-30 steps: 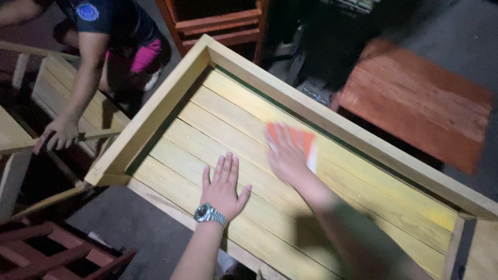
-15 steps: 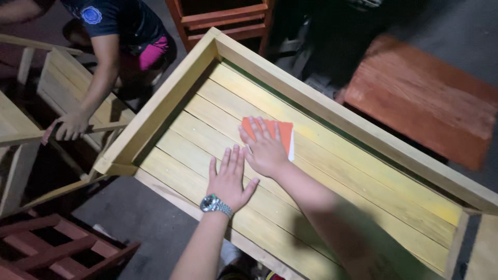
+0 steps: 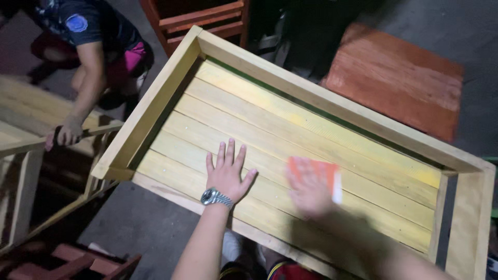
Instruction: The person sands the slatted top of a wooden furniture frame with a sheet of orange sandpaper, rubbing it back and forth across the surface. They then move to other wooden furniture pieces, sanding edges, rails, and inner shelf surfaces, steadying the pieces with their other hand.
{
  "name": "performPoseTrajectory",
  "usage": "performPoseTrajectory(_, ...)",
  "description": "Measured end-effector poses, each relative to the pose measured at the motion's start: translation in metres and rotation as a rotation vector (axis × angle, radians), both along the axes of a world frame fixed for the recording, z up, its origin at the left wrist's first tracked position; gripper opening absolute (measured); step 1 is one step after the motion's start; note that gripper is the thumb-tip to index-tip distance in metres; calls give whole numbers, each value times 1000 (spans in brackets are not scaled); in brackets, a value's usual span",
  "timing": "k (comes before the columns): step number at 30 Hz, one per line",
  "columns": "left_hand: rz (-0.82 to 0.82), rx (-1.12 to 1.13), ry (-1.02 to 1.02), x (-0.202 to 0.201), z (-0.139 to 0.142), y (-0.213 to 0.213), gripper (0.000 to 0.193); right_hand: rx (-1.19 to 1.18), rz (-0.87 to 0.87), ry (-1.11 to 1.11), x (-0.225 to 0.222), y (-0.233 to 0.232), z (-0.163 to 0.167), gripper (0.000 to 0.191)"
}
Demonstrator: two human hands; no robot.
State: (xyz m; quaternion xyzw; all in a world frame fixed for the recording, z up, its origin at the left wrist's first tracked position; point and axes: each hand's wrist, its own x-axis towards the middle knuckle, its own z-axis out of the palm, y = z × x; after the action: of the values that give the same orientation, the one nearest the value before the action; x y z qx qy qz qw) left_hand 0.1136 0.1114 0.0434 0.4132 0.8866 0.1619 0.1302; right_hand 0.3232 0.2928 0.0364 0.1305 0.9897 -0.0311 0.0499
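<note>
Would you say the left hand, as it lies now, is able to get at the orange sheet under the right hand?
Probably yes: the left hand lies flat on the yellow slats beside the orange sheet, with bare wood between them; only the blurred right hand covers the sheet.

A pale yellow slatted wooden panel [image 3: 332, 135] with a raised plain-wood frame carries everything here. Lying directly on its slats, near the panel's near edge, is the left hand [image 3: 226, 176], flat with fingers spread. Just to that hand's right, also on the slats, is an orange sheet [image 3: 324, 173] pressed under the blurred right hand [image 3: 308, 186].
</note>
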Motion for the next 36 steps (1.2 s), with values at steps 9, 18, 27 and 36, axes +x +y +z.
performPoseTrajectory(9, 56, 228, -55, 4, -16, -11, 72, -181, -103, 105, -40, -37, -18, 65)
performPoseTrajectory(18, -66, -178, -66, 23, 8, -34, 86, -11, -213, -27, 108, -39, -6, 71)
performPoseTrajectory(27, 37, -232, -150, 29, 6, -53, 67, -149, -79, 43, -26, -120, 0, 66)
performPoseTrajectory(36, 225, -299, -81, 78, 8, -47, 83, -130, 123, 45, 144, -68, 16, 63)
